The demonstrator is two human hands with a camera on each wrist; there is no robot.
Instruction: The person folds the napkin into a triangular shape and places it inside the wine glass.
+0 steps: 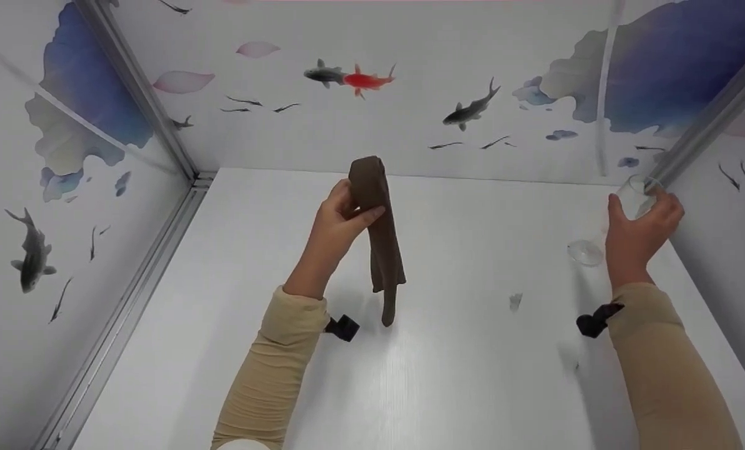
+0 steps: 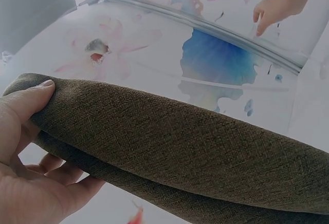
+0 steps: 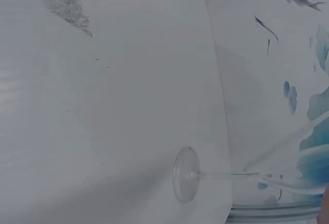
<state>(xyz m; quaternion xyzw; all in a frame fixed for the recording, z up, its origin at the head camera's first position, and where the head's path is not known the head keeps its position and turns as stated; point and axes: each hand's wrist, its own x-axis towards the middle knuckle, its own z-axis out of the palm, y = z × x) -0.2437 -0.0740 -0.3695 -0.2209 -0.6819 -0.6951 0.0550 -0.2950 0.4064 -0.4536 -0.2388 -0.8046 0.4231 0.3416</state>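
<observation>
My left hand grips a folded brown cloth near its upper end, the thumb over its front and the rest of the cloth hanging down. Close up in the left wrist view, the woven cloth shows several layers, with the thumb on top and fingers beneath. At the far right of the table, my right hand holds a clear stemmed glass by its bowl, thumb and fingers on opposite sides. Its round foot and thin stem show in the right wrist view; the bowl is mostly out of frame there.
The white table meets upright panels printed with fish and blue shapes at the back and both sides. A small grey scribble-like patch lies on the table left of the right wrist. Metal rails run along the left edge.
</observation>
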